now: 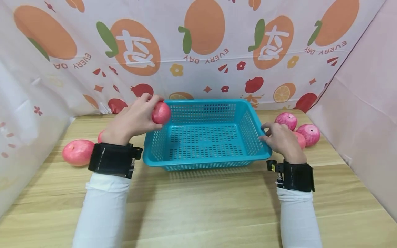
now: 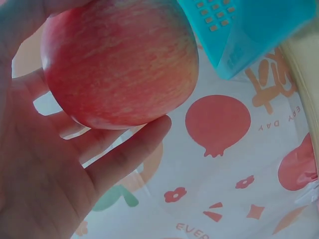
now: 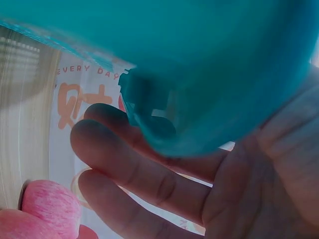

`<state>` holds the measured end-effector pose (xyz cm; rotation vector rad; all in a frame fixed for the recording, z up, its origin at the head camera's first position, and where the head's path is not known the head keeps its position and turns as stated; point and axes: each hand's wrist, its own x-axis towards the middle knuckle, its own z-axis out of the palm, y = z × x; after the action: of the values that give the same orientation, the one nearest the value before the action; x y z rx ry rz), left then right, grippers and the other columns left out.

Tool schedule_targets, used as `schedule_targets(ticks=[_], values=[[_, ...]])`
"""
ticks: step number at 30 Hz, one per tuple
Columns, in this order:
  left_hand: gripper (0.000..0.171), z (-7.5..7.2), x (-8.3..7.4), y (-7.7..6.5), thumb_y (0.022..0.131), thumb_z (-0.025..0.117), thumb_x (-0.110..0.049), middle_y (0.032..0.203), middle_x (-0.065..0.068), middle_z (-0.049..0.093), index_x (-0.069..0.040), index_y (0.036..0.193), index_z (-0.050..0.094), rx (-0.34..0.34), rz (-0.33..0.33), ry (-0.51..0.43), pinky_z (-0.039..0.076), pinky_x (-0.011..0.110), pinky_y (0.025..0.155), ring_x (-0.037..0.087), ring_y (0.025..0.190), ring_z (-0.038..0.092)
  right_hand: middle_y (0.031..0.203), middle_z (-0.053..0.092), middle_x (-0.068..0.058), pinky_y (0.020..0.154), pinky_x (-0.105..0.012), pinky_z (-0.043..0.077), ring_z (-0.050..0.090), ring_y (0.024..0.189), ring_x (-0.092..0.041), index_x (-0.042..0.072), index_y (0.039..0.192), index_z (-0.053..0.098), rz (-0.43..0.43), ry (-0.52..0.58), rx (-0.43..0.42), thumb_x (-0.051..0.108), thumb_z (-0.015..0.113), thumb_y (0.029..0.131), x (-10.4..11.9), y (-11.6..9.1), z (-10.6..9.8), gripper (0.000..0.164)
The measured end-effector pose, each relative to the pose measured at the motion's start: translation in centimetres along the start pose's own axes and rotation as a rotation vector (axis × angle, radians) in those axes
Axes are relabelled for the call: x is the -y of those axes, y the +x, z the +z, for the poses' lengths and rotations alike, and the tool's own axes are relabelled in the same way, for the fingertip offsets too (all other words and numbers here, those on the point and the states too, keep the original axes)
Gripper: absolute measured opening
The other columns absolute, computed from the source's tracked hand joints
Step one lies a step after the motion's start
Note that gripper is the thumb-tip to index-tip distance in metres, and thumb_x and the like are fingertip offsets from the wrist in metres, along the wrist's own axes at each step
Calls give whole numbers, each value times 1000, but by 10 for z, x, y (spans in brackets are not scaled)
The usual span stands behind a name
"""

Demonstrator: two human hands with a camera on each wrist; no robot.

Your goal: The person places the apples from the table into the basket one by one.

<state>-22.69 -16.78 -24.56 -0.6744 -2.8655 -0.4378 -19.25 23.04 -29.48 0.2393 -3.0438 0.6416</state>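
Turquoise slotted basket [image 1: 203, 141], right grip [image 1: 280, 138] curled on its rim [image 1: 207, 161], left grip [image 1: 135, 119] half-closed round 1 apple [image 1: 161, 113]

The left grip [image 2: 55, 164] holds a red apple [image 2: 119, 64] near a turquoise basket [image 2: 254, 27].

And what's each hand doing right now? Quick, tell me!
Left hand: holding an apple, fingers and thumb around it.
Right hand: holding the side edge of the blue basket.
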Motion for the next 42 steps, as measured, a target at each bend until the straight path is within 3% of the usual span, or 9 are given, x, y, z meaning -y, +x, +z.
schedule_targets(ticks=[21,42], values=[[76,3,-4,23,64,77,-26,115,15,43,-11,127,39,54,25,-1,50,52,71,31,98,43,97,60,-27,65,-47,54,61,73,-31,-5,120,49,-6,-3,-1,14,66,81,0,-1,3,46],[77,8,-6,41,63,78,-27,116,14,43,-13,127,39,101,-34,-32,50,51,73,30,100,41,99,59,-28,67,-48,53,60,78,-34,-6,120,49,-8,2,-8,15,65,82,0,-2,1,47]])
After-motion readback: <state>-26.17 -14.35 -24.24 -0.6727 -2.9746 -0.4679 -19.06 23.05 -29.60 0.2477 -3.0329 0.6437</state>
